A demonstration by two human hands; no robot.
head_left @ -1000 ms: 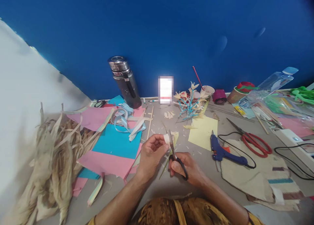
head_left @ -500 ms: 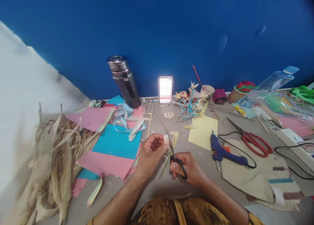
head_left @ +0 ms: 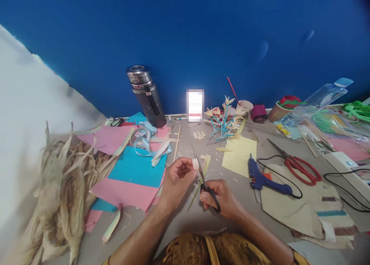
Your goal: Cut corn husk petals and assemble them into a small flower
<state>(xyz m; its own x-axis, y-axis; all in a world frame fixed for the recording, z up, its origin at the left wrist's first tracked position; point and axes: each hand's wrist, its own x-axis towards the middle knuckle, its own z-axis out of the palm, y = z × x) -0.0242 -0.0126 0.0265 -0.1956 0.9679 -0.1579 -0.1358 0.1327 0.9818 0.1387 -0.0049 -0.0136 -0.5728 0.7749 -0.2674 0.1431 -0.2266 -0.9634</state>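
Between thumb and fingers, my left hand point(head_left: 179, 180) pinches a small pale strip point(head_left: 195, 165). My right hand point(head_left: 218, 197) grips black-handled scissors point(head_left: 203, 176), their blades pointing away from me and lying right beside the strip; whether they touch it I cannot tell. Under the scissors a narrow yellow-green strip point(head_left: 206, 164) rests on the table point(head_left: 185, 222). Small pale cuttings point(head_left: 199, 135) are heaped beyond my hands, with more scraps scattered around. Farther back to the right stands a bunch of pale flowers on blue stems point(head_left: 224, 122).
Coloured paper sheets point(head_left: 138, 166), ribbon point(head_left: 141, 140) and dried husks point(head_left: 54, 188) cover the left. A flask point(head_left: 148, 99) stands behind. At right lie a yellow sheet point(head_left: 241, 157), a blue glue gun point(head_left: 263, 182) with its cord, red-handled scissors point(head_left: 302, 168) and a cloth point(head_left: 286, 215).
The scissors' handles look slightly more closed in my right hand. My left hand and its pale strip stay almost where they were.
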